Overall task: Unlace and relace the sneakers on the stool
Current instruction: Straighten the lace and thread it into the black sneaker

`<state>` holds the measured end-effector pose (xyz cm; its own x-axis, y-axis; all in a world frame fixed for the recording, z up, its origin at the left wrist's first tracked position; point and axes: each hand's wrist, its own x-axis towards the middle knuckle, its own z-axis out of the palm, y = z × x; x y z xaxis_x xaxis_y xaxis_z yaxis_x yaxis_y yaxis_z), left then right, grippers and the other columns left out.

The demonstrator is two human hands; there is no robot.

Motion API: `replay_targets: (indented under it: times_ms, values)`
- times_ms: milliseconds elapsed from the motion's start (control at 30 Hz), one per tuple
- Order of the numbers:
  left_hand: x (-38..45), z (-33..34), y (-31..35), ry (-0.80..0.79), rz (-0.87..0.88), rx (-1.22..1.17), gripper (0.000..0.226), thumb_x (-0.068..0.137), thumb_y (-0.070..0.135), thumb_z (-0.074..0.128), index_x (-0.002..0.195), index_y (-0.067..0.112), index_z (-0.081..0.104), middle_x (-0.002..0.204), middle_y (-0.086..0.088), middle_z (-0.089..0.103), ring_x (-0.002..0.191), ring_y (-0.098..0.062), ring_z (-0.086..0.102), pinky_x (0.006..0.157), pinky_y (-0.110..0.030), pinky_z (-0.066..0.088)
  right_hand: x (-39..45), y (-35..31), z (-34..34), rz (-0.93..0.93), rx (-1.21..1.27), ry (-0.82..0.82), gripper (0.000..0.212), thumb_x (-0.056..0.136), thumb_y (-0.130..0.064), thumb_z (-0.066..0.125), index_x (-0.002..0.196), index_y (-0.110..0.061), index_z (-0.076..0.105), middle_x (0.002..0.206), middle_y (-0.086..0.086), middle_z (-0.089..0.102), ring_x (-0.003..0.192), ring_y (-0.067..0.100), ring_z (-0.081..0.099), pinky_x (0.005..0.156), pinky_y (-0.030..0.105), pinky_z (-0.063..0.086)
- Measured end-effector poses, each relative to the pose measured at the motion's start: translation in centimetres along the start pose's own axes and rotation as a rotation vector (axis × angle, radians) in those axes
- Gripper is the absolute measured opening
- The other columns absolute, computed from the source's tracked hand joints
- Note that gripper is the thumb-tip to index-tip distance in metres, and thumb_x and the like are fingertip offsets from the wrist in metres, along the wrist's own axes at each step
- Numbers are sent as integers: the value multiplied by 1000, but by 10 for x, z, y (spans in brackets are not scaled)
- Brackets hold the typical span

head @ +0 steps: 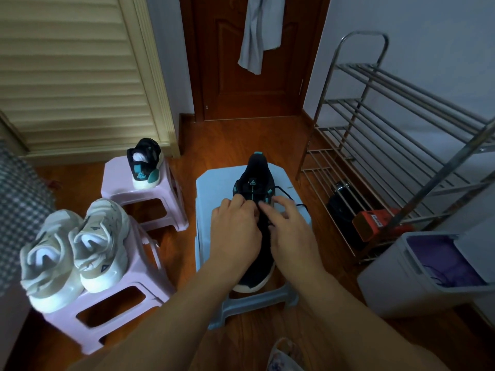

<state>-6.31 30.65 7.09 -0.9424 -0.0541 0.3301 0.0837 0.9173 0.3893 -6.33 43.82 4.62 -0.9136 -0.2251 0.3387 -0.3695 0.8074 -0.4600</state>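
Far left I see a pair of white sneakers (pixel 75 250) filling the near pink stool (pixel 117 311), toes over its front edge. Behind it, a second black sneaker (pixel 144 163) sits on the far pink stool (pixel 150 207); bare wood floor (pixel 241 140) shows between the stools. On the blue stool (pixel 211 188), the black sneaker (pixel 254 172) runs lengthwise, heel past the far edge. My left hand (pixel 235 231) has its fingers curled, pinching the black lace (pixel 284 191) at the eyelets. My right hand (pixel 289 231) rests there too, fingers bent; whether they hold the lace I cannot tell. A metal shoe rack (pixel 388 145) and grey bin (pixel 417 279) close in the right side.
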Motion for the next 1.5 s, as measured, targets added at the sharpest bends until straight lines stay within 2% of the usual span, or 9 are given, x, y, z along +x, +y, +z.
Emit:
replay_targets:
  times_ms: [233, 467, 600, 767, 867, 1133, 1200, 1333, 1500]
  values:
    - [6, -39, -41, 152, -226, -251, 15, 97, 13, 53, 89, 24, 60, 100, 4, 58, 87, -15, 55, 84, -38, 41, 11, 8, -11, 55, 125, -142, 57, 88, 0, 53, 135, -31, 62, 150, -15, 33, 112, 3, 47, 91, 24, 48]
    - [1, -111, -188, 638, -1005, -1864, 34, 104, 5, 21, 104, 6, 54, 86, -3, 63, 69, -11, 65, 68, -26, 55, 15, 11, -16, 129, 278, -242, 59, 96, 8, 42, 135, -33, 61, 135, -14, 41, 114, -4, 38, 99, 7, 29]
    - [-1, -97, -168, 321, -733, -754, 16, 90, 4, 40, 88, 14, 52, 66, 1, 45, 53, -16, 39, 43, -19, 31, 18, 13, -19, 136, 282, -269, 59, 96, 7, 44, 136, -33, 60, 129, -13, 41, 117, 0, 39, 95, 3, 33]
    - [-3, -54, -64, -154, -101, -194, 37, 98, 51, 57, 129, 30, 61, 107, 5, 69, 96, -14, 66, 81, -32, 51, 17, 14, -18, 105, 241, -291, 79, 85, 23, 44, 141, -31, 56, 129, -13, 40, 121, 4, 40, 106, 19, 36]
    - [-1, -34, -64, -323, -95, -136, 33, 97, 44, 63, 126, 29, 66, 110, 3, 72, 105, -19, 67, 84, -32, 51, 14, 14, -16, 121, 240, -263, 85, 81, 25, 47, 142, -34, 54, 131, -14, 40, 122, 1, 38, 102, 15, 33]
    - [4, -94, -104, -522, -180, -399, 21, 93, 38, 70, 82, 21, 74, 65, 5, 65, 59, -3, 55, 60, -26, 45, 16, 13, -14, 102, 175, -219, 82, 80, 25, 48, 138, -32, 59, 119, -9, 47, 112, 8, 46, 97, 17, 39]
    - [2, -104, -123, -399, -222, -349, 20, 97, 35, 65, 87, 20, 73, 72, 7, 67, 69, -13, 61, 67, -35, 49, 17, 13, -13, 117, 166, -201, 80, 80, 25, 49, 136, -31, 61, 117, -9, 49, 110, 9, 47, 94, 12, 38]
    - [-1, -118, -169, 481, -688, -528, 31, 99, 44, 55, 91, 15, 65, 79, -10, 64, 75, -32, 61, 73, -44, 50, 17, 10, -10, 135, 192, -177, 81, 80, 26, 47, 134, -31, 63, 113, -9, 50, 110, 9, 48, 93, 11, 36]
    - [-6, -108, -162, 568, -720, -557, 30, 102, 36, 54, 95, 9, 63, 80, -6, 61, 73, -21, 54, 67, -32, 41, 18, 7, -9, 139, 181, -155, 76, 82, 23, 45, 132, -31, 65, 112, -7, 50, 107, 11, 48, 92, 18, 38]
